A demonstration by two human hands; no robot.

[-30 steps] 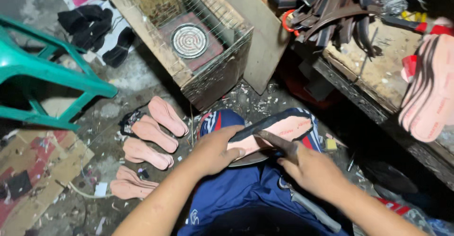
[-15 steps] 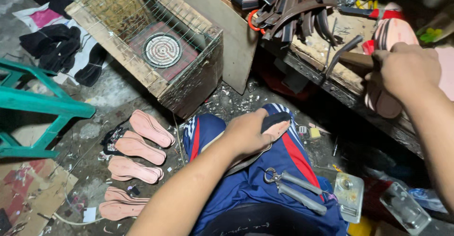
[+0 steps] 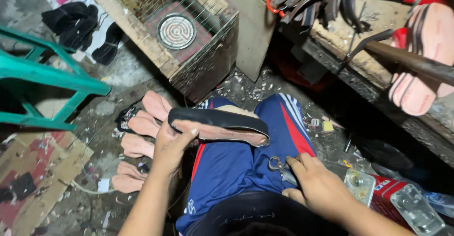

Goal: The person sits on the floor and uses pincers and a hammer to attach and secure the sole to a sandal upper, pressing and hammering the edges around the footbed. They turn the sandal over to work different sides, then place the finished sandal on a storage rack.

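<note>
my right hand (image 3: 318, 185) has come back down from the far bench, fingers now closing on the scissors (image 3: 280, 166) on my lap; left hand (image 3: 171, 143) grips the black-edged sole (image 3: 218, 124) across my knees

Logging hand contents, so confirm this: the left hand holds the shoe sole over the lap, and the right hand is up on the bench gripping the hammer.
One part is wrong. The left hand does hold the sole over the lap, but the right hand is not on the bench; it is down on the lap at the metal tool. The head view shows this.
</note>
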